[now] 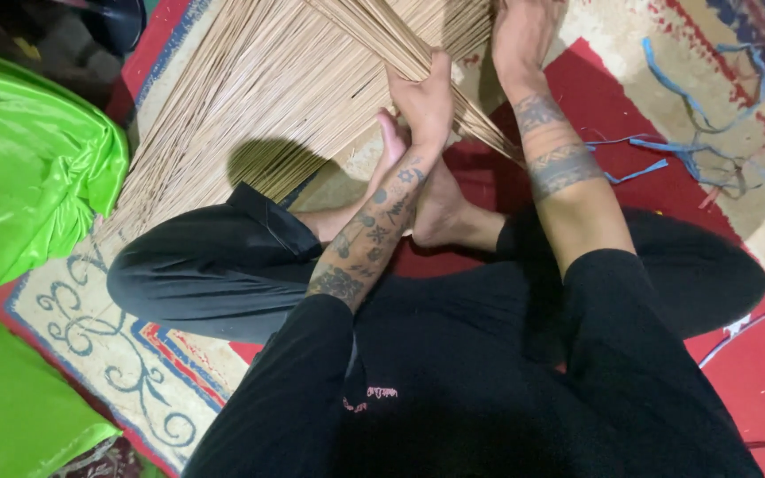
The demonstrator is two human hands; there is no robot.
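Both hands were on the big bundle of thin tan sticks (276, 97) that lay spread like a fan on the floor rug (90, 301). I saw my left hand (425, 102) closed tight around the narrow end of the sticks, just above my bare feet (440, 212). My right hand (515, 35) pressed on the sticks a bit higher up, near the top edge of the picture. I could not tell how far its fingers were curled, as part of it was cut off. I sat with my legs crossed, and the sticks reached away from me to the left.

I think the step in hand was gathering the loose sticks into one tight bunch. The next move would need a firm squeeze, so none slid out. Some blue strips (692, 150) lay on the rug to the right, well apart from both hands.

I saw no box or bowl here. A shiny green bag (28, 168) sat on the left, and I could not see inside it
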